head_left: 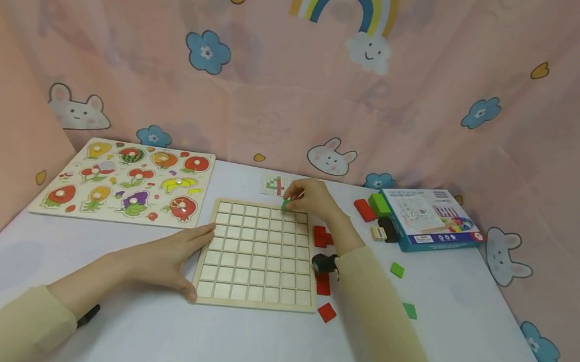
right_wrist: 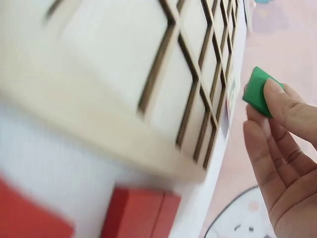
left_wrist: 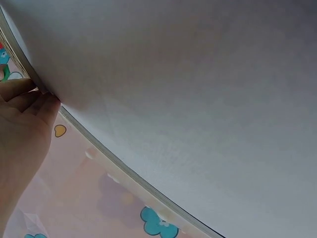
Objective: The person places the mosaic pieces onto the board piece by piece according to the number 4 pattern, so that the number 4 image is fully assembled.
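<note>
Right hand: thumb and fingers pinch one green tile, which stands at the grid board's far edge, near a small pattern card. Left hand: fingers extended, not curled round anything, touching the board's left side — thumb by the near corner. Wooden grid board: flat on the white table. Red tiles: several, along the board's right side. Loose green tiles: two, farther right. Printed box: right rear. Fruit puzzle: left rear.
</note>
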Demonstrator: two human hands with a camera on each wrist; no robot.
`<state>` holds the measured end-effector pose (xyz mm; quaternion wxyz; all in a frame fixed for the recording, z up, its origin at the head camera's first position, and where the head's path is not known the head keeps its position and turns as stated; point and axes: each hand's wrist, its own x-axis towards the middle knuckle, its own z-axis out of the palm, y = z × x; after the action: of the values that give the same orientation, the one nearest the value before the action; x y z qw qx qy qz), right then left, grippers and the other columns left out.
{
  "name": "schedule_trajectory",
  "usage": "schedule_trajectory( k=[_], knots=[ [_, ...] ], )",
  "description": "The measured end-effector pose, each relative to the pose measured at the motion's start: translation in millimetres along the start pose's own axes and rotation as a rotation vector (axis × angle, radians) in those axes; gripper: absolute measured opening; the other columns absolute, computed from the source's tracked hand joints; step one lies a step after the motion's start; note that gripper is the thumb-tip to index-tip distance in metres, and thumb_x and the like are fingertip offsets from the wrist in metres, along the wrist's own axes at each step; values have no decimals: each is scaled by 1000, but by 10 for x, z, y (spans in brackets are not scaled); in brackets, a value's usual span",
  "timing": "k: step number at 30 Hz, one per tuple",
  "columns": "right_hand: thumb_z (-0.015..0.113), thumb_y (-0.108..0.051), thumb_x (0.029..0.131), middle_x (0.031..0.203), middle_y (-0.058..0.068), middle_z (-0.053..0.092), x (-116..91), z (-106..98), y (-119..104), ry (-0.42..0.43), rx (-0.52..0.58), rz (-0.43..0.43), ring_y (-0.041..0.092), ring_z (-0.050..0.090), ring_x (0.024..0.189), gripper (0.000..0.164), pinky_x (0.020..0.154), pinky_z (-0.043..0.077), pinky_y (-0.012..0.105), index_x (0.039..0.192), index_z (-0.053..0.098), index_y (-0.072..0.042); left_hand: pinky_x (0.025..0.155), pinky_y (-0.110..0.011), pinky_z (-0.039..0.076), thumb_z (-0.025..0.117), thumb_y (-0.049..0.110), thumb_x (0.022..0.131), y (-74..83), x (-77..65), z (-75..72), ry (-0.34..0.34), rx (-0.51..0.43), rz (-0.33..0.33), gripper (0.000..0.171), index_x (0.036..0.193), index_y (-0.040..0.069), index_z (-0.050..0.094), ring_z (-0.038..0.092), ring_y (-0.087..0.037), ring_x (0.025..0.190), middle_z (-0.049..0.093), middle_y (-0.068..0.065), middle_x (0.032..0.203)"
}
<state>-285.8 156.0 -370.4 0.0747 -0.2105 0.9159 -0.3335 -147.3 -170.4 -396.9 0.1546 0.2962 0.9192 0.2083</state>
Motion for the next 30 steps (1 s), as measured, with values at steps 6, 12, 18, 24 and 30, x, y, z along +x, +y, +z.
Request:
schedule_trajectory(
  k=[6, 12, 18, 24, 30],
  knots=[
    [75, -11, 86, 91, 6, 71, 65, 154, -102, -58, -27, 17, 18, 63, 83, 7, 73, 52, 24, 93, 74, -10, 119, -56, 32, 79, 71, 60, 0, 12, 10, 2, 13, -1, 129, 154, -1, 28, 25, -40, 151, 16, -15, 167],
    [73, -10, 88, 89, 6, 72, 94, 223, -125, -83, -22, 38, 16, 60, 81, 5, 72, 50, 24, 92, 75, -9, 119, -56, 33, 78, 71, 60, 0, -2, 3, 8, 34, 0, 128, 154, -1, 29, 26, -40, 151, 18, -15, 167],
    [74, -12, 88, 95, 6, 74, 93, 239, -104, -78, -20, 50, 17, 63, 87, 6, 76, 53, 26, 93, 76, -11, 118, -56, 34, 76, 74, 60, 20, -15, -19, 11, 56, -5, 127, 153, 0, 31, 28, -40, 150, 20, -14, 166],
    [73, -12, 88, 94, 7, 74, 84, 239, -131, -81, -48, 56, 17, 63, 86, 8, 77, 52, 27, 94, 78, -10, 117, -55, 36, 73, 77, 60, 28, -14, -28, 24, 81, 4, 127, 152, -1, 33, 31, -40, 149, 23, -15, 165],
    [74, -14, 88, 87, 5, 70, 53, 200, -106, -100, -102, 21, 15, 58, 81, 9, 75, 49, 25, 97, 76, -11, 117, -55, 36, 72, 79, 59, 27, -5, -20, 24, 91, 0, 128, 152, 0, 33, 32, -40, 148, 24, -15, 165]
  ],
)
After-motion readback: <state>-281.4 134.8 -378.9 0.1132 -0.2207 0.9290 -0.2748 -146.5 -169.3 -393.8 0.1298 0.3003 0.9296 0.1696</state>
